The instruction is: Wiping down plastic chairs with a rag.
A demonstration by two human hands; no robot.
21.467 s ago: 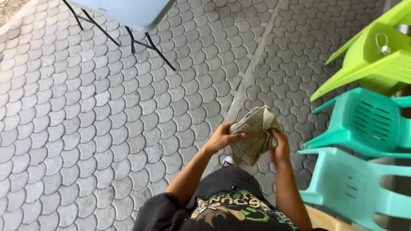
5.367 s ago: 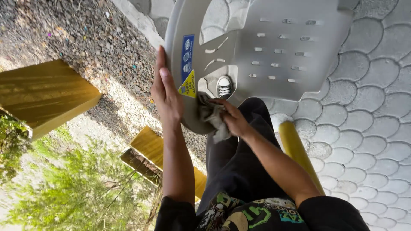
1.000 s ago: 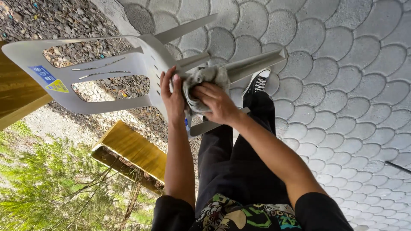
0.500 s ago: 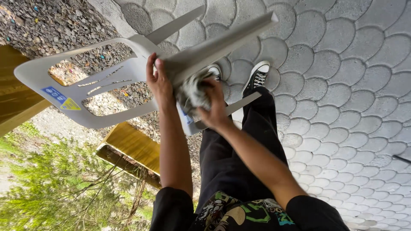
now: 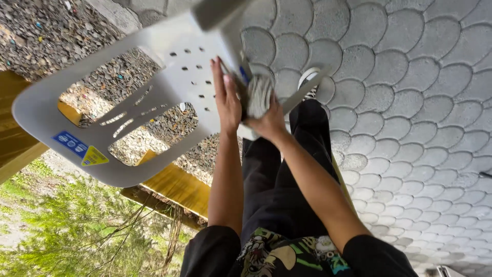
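Note:
A white plastic chair (image 5: 169, 87) is held up in front of me, turned on its side, its backrest with cut-outs and stickers toward the left. My left hand (image 5: 225, 97) lies flat against the chair's seat, fingers pointing up. My right hand (image 5: 266, 115) is closed on a crumpled grey cloth (image 5: 259, 95) and presses it against the edge of the seat. One chair leg (image 5: 220, 10) is blurred at the top. Below my arms I see my black trousers and one shoe (image 5: 310, 82).
Grey scalloped paving stones (image 5: 410, 102) cover the ground on the right. Gravel (image 5: 46, 31) lies at upper left. Yellow painted wooden beams (image 5: 174, 187) run along the left, with green plants (image 5: 66, 231) below them.
The chair has swung round, so its backrest now fills the left and its legs point up out of view. Both hands stay on the seat, the cloth still pressed there.

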